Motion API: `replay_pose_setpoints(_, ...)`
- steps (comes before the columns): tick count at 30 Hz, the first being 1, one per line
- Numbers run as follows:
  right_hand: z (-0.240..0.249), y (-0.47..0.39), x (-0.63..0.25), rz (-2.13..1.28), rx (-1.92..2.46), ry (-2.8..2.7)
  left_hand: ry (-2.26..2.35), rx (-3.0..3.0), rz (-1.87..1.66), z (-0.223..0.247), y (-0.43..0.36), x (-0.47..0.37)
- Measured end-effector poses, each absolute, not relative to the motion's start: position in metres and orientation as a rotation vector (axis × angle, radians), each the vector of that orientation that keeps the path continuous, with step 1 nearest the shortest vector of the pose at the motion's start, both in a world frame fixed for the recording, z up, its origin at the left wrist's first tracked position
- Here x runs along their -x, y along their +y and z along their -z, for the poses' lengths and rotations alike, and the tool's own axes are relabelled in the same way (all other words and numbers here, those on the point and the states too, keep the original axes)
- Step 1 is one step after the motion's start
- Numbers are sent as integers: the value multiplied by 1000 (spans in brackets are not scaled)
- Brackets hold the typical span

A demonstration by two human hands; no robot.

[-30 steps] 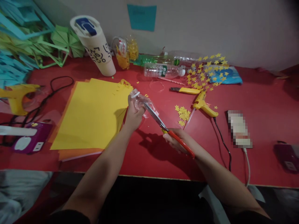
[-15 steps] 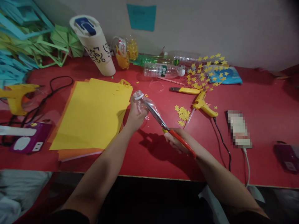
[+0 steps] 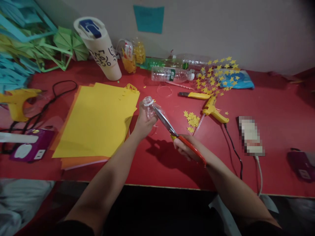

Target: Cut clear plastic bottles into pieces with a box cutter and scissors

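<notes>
My left hand is closed around a clear plastic bottle piece, its neck with a white ring pointing up and away from me. In my right hand are red-handled scissors, the fingers wrapped round the handles. The scissor blades point up and left and lie against the bottle piece's side; whether they pinch the plastic I cannot tell. Just right of the blades lies a small pile of yellow stars on the red table.
Yellow paper sheets lie at left, below a white tumbler. Behind are clear bottles. To the right are a box cutter, a yellow glue gun with a cord, and a phone. Another glue gun is far left.
The bottle's neck has shifted slightly right and tilted a little in my left hand. The scissors stay at the plastic with almost the same pose.
</notes>
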State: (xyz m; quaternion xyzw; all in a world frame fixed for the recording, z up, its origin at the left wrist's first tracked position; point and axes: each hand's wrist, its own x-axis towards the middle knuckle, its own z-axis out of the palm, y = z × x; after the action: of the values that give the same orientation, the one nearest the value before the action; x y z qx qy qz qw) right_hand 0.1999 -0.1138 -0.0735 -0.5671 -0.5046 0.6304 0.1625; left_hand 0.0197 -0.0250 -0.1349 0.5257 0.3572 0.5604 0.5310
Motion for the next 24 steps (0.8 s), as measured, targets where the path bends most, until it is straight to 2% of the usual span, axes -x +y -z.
replay_pose_setpoints(13,72,-112,-197,-1730,1735,-1512,861,-1260,-1352,134,-26,-21)
replay_pose_setpoints(24,78,-114,-202,-1801,1549,-1489,1066,-1365,-1306,140,-21,-17)
